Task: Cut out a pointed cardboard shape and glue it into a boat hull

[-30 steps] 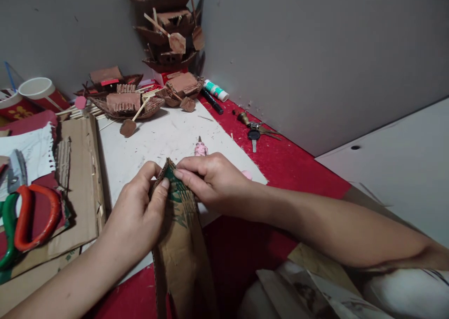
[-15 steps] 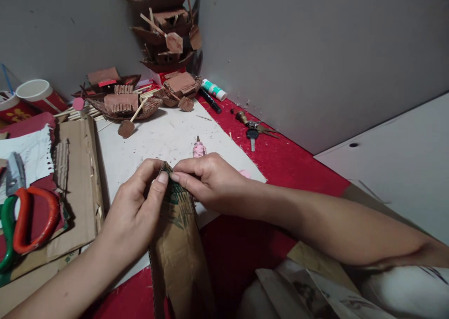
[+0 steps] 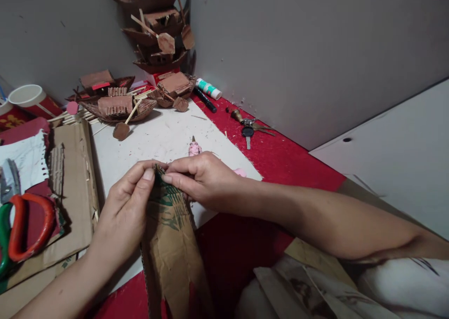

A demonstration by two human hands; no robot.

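A long strip of brown cardboard (image 3: 175,249) with green print points toward me, its far end narrowed to a folded tip. My left hand (image 3: 128,202) pinches the left side of that tip between thumb and fingers. My right hand (image 3: 203,178) is closed on the tip's right side, its thumb pressed on the printed face. Just beyond the right hand lies a pink glue gun (image 3: 194,148), its nozzle pointing away and its body mostly hidden.
Brown cardboard boats (image 3: 117,106) with paddles lie at the back; more are stacked in the corner (image 3: 159,38). Scissors (image 3: 31,225) and cardboard sheets (image 3: 75,169) lie left. Keys (image 3: 248,134), a black marker (image 3: 205,100) and a glue stick (image 3: 209,89) lie along the wall.
The view has shifted slightly, so most things sit a little further left. Both hands keep their pinch on the cardboard tip, which looks slightly more spread between them.
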